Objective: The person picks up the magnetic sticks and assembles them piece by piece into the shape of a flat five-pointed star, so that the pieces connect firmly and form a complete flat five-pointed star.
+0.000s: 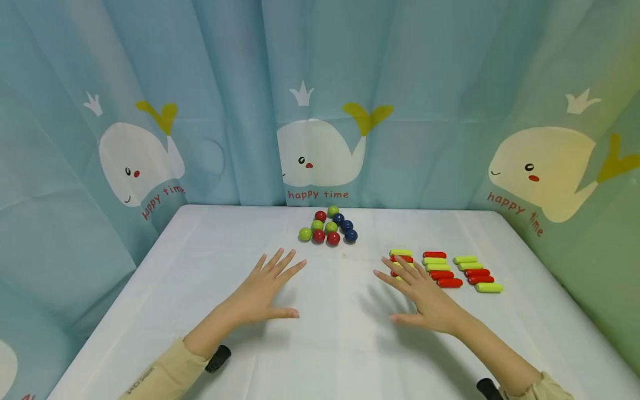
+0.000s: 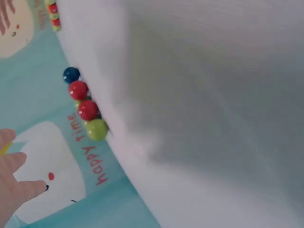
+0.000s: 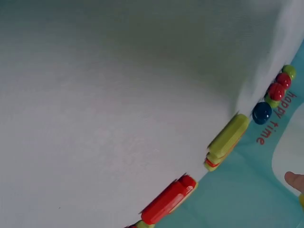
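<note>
My left hand point(image 1: 260, 293) hovers over the white table with its fingers straight and spread, holding nothing. Likewise spread and free of any object, my right hand point(image 1: 427, 300) is above the table, its fingertips overlapping the leftmost group of short red and yellow-green sticks in the head view. Farther back lies a cluster of glossy balls: green point(image 1: 305, 234), red point(image 1: 333, 239) and dark blue point(image 1: 351, 236). To the right are more columns of sticks, among them a red stick point(image 1: 449, 283) and a yellow-green stick point(image 1: 489, 288). The right hand partly hides the leftmost column.
A white cloth covers the table point(image 1: 210, 239). Behind it and along both sides hangs a blue-green curtain point(image 1: 320, 55) printed with whales. Black straps with devices point(image 1: 218, 359) sit at the wrists.
</note>
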{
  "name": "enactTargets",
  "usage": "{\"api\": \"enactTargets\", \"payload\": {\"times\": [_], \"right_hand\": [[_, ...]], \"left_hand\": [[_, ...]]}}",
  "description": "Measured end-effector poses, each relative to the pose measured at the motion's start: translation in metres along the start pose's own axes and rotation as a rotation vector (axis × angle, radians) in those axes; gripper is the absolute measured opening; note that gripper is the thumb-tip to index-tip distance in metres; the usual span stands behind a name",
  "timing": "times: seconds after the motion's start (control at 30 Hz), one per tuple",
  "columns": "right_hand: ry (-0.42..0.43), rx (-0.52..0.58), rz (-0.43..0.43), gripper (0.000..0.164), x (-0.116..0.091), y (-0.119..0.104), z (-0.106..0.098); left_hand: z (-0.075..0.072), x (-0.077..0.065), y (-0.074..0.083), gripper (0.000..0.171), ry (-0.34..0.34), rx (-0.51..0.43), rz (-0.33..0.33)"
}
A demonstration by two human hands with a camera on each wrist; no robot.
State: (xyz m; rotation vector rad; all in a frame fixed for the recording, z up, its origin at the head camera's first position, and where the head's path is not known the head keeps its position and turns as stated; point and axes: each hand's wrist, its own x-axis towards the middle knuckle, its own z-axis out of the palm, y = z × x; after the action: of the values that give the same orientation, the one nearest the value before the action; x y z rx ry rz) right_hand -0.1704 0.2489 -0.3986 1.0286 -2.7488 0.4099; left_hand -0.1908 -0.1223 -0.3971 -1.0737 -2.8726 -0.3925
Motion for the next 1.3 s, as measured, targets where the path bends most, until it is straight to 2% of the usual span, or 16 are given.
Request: {"api": "enactTargets", "payload": {"times": [0.4, 0.7, 1.1, 1.3], "right_hand": [[0.097, 0.042, 0.005, 0.082, 0.020, -0.003, -0.014], [0.156, 0.085, 0.065, 0.085, 0.029, -0.005, -0.020], [0.162, 0.121, 0.127, 0.071, 0.024, -0.004, -0.017], [0.213, 0.110, 0.126, 0.059, 0.024, 0.000, -0.014]], "left_hand": [[-0.020, 0.011, 0.002, 0.096, 0.095, -0.037, -0.026], [-0.027, 0.014, 0.003, 0.093, 0.185, -0.149, -0.017], [-0.019, 0.012, 0.008, 0.079, 0.166, -0.255, -0.054], [-0.014, 0.018, 0.012, 0.064, 0.170, -0.255, -0.017]]}}
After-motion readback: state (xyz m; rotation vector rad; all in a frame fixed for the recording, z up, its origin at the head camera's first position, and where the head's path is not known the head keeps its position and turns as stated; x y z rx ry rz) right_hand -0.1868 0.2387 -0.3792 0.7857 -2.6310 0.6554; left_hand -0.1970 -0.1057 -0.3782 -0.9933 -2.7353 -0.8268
